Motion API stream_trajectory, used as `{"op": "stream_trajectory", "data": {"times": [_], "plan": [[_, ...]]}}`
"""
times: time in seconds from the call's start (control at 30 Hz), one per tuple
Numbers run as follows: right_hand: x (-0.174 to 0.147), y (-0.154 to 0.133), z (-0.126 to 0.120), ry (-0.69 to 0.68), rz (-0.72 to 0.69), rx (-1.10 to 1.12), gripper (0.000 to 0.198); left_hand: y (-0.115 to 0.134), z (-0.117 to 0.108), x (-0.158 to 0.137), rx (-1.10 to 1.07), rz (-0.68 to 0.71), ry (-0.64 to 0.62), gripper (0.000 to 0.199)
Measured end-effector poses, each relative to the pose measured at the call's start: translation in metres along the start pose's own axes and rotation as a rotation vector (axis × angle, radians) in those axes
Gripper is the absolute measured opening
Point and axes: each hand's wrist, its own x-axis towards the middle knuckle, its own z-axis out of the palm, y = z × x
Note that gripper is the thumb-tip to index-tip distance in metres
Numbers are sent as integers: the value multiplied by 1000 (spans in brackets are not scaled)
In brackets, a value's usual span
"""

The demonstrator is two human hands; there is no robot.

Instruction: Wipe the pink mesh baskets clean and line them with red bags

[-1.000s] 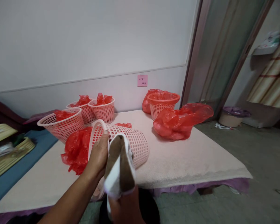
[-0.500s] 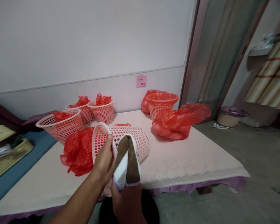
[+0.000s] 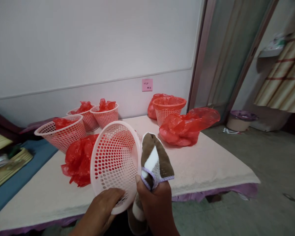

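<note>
A pink perforated plastic basket is tilted on its side, its mouth turned toward me. My left hand grips the lower rim, fingers inside and thumb below. A brown and white cloth with purple edging is bunched in my right hand, whose fingers are closed around it. The cloth touches or nearly touches the basket's right side, and part of it hangs below my right hand. Just left of the basket lies a crumpled red plastic bag, partly covered by the rim.
A pink basket stands at the left, with two more behind it, each holding red plastic. A red-lined basket and a filled red bag sit at the right of the white-covered bed. A pink note is on the wall.
The basket has turned so its mouth faces me. My left hand has moved down to the lower rim, and my right hand with the cloth has shifted right.
</note>
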Motion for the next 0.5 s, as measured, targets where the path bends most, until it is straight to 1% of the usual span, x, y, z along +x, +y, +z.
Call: {"op": "stream_trajectory", "data": {"times": [0.03,0.1,0.13,0.17,0.2,0.23,0.3,0.37,0.43,0.5], "plan": [[1,-1,1,-3,-16,27,35,-1,-2,0,38,62,41,35],[7,4,2,7,-54,67,44,5,-10,4,36,153,122,29],[11,11,2,5,-68,63,46,9,-15,6,6,167,164,27],[16,20,1,-1,-72,36,48,15,-20,9,-36,153,200,25],[21,32,-1,-11,-65,-7,50,20,-25,12,-84,107,241,23],[27,47,-3,-16,-34,-73,52,25,-29,14,-132,31,290,21],[40,77,-12,31,65,-205,56,32,-35,18,-232,-162,408,19],[52,103,-20,96,167,-279,60,35,-39,22,-341,-359,482,24],[59,116,-25,150,252,-307,62,36,-42,27,-442,-484,513,31],[57,112,-22,177,288,-291,60,37,-43,33,-535,-542,511,36]]}}
